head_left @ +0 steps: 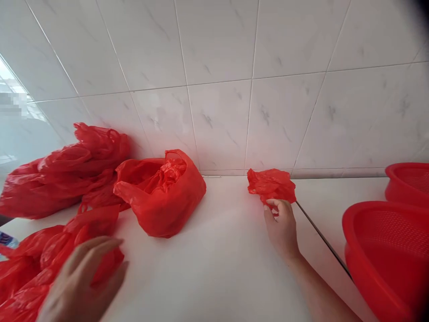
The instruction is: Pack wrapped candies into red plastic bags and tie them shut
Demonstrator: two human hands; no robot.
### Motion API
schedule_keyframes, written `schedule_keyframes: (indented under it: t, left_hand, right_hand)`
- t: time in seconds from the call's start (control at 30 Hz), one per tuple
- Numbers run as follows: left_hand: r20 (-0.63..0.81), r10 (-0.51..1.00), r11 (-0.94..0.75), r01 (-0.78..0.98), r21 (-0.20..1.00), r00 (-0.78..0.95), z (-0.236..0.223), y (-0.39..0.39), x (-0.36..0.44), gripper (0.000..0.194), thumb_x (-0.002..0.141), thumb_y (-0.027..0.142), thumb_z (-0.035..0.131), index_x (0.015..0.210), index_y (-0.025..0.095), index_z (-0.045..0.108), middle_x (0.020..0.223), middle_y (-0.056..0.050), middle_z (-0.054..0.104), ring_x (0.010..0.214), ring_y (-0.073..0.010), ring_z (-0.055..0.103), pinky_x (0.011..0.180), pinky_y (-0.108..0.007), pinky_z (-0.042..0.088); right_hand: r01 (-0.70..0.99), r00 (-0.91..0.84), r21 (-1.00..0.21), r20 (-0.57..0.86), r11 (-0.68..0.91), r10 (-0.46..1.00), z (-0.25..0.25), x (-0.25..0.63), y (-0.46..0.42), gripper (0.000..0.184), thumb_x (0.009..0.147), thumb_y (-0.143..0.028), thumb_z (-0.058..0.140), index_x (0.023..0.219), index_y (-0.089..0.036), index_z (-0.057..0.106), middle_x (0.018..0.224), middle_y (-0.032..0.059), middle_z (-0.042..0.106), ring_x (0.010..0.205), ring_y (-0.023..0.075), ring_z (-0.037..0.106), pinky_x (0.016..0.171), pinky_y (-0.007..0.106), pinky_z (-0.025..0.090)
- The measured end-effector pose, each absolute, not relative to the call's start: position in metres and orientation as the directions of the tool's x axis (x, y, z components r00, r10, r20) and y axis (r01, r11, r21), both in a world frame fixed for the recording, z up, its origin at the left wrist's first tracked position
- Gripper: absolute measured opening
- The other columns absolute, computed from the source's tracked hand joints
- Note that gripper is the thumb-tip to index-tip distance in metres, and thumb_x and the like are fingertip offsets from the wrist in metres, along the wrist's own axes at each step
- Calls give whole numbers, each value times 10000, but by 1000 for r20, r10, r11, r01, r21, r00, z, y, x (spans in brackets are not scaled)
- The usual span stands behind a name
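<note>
from where i stand, with twelve o'clock at the tiled wall and the clock centred on the middle of the view, the person's right hand (pixel 281 228) sits at about four o'clock, closed in a pinch on the lower edge of a crumpled red plastic bag (pixel 271 185); that bag is bunched into a loose wad near the back of the counter, just under the wall; the left hand (pixel 83 279) is at about seven o'clock, open with its fingers gently curved, lying over a loose spread of red plastic bags (pixel 40 273), and i can't tell whether it has hold of any; a heap of more red plastic bags (pixel 63 174) is slumped at nine o'clock against the wall; a fuller red plastic bag (pixel 161 197), its loop handle standing up and more red plastic stuffed inside, sits at eight o'clock on the white counter (pixel 214 255), just beside the heap; at three o'clock is a red plastic colander (pixel 409 183), and a larger red plastic colander (pixel 385 255) is near it at four o'clock; a dark seam (pixel 323 237) runs along the counter between the right hand and the larger colander; white marbled tiles (pixel 217 125) rise behind everything
</note>
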State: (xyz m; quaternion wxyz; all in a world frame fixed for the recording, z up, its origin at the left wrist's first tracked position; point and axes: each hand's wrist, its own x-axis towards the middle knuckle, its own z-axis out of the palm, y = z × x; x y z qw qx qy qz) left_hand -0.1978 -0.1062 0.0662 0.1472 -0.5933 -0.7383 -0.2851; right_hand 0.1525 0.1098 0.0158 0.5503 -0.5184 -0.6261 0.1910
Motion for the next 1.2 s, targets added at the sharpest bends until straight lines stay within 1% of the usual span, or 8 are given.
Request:
schedule_keyframes:
  t: [0.13,0.33,0.5,0.6,0.73,0.87,1.03,1.2]
  left_hand:
    - [456,889,-221,916,334,48,63,-67,-112,287,832,259,556,1109,328,528,1216,-34,552,1038,-231,595,835,-332,530]
    - [387,858,-468,822,323,336,61,17,-46,616,747,183,649,1313,335,460,1519,-78,249,1370,-338,255,1024,-514,377]
    - [378,887,-432,769,472,265,32,75,-39,188,671,138,677,818,256,676,1033,-31,652,964,-250,591,792,-348,478]
    - [443,896,-305,782,543,42,15,97,-48,97,798,192,544,725,212,606,780,-28,618,734,-192,579,655,-301,445]
    - [492,839,-167,751,639,-232,9,122,-65,127,857,248,465,836,195,579,824,-55,604,764,-201,581,703,-330,451]
    - [533,781,-152,730,667,-324,21,135,-63,421,825,312,553,1219,193,466,1258,-149,496,1163,-284,490,913,-420,427]
    - [630,766,-276,821,499,-126,24,112,-33,450,839,229,535,1283,249,467,1464,-111,320,1336,-346,283,1064,-554,245]
    - [517,818,-481,794,372,253,-3,86,-12,585,755,230,651,1310,255,467,1366,-131,463,1187,-311,489,945,-471,455]
  right_hand:
    - [11,-53,-978,206,207,977,29,151,103,315,865,-465,519,695,-202,548,744,16,562,779,185,550,742,316,449]
    - [-242,-681,-937,-22,-254,732,15,154,97,530,853,-500,556,452,-168,454,507,-6,482,532,141,519,570,283,386]
    - [-316,-504,-914,-64,-253,861,-4,163,115,518,744,-473,703,428,-179,417,409,-57,375,399,94,415,466,250,329]
    - [-478,-225,-861,-69,-171,972,-13,183,136,533,758,-537,654,483,-205,340,408,-82,338,407,85,403,523,256,415]
    - [-603,-31,-790,-114,-109,993,-22,214,156,528,696,-569,678,539,-220,314,381,-93,295,420,96,434,495,235,435]
    - [-635,-20,-766,-106,-95,994,-26,223,161,407,627,-502,762,673,-217,475,460,-100,365,414,55,375,399,167,349]
    - [-517,-192,-838,-83,-172,978,-21,215,155,355,685,-392,771,927,-200,595,627,-49,548,434,27,380,354,130,248]
    - [-275,-539,-902,-142,-333,830,-11,203,135,285,755,-358,722,899,-123,649,441,-57,462,351,28,323,348,149,204]
